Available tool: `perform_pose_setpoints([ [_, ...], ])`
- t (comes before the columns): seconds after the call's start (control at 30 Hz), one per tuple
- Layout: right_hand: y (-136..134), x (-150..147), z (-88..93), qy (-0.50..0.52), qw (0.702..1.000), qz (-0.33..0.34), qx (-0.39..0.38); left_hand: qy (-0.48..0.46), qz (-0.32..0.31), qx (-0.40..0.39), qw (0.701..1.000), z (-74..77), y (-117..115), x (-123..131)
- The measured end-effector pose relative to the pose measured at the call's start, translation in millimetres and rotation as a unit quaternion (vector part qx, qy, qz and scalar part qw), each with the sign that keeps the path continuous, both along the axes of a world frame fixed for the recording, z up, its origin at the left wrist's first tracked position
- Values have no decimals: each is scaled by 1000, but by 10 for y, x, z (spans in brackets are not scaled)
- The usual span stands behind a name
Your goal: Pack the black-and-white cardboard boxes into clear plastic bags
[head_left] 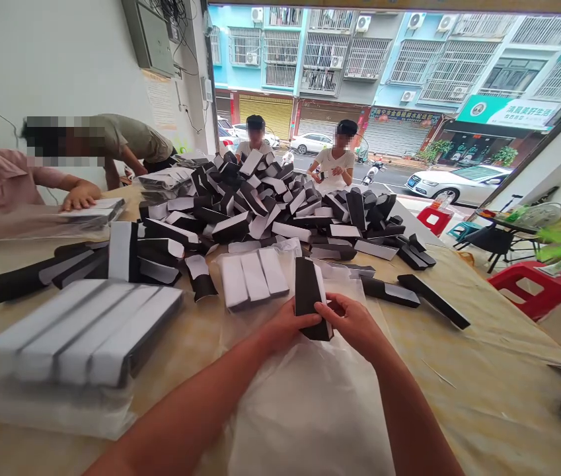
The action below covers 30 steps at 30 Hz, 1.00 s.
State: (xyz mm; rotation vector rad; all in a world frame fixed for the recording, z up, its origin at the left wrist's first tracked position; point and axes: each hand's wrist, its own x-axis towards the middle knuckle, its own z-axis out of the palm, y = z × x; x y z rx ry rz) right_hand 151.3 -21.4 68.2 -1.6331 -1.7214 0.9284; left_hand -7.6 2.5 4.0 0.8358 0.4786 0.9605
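Observation:
Both my hands grip one long black box (308,291) over a sheet of clear plastic (304,403) spread on the table. My left hand (285,325) wraps round the box's lower left side, thumb on its front. Fingers of my right hand (354,324) are curled on the box's lower right edge. Just beyond the box lie three white-faced boxes (254,277) side by side in a plastic bag. A big heap of black and white boxes (280,205) fills the middle of the table.
Rows of bagged white-faced boxes (86,334) lie at my near left. Loose black boxes (419,294) lie to the right on the yellowish table (483,370). Several other people sit at the left and far side. Red stools (532,287) stand at the right.

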Motion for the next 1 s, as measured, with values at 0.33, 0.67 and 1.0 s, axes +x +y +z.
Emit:
perform_pose_setpoints([
  [0.33, -59, 41, 42, -11, 999, 30, -26, -7, 19, -6, 1000, -4, 5, 3],
  [0.67, -154, -57, 108, -99, 992, 75, 3, 33, 13, -13, 999, -48, -3, 0],
  [1.0, -125, -63, 60, -74, 993, 86, 30, 67, -11, 18, 998, -103, 8, -23],
])
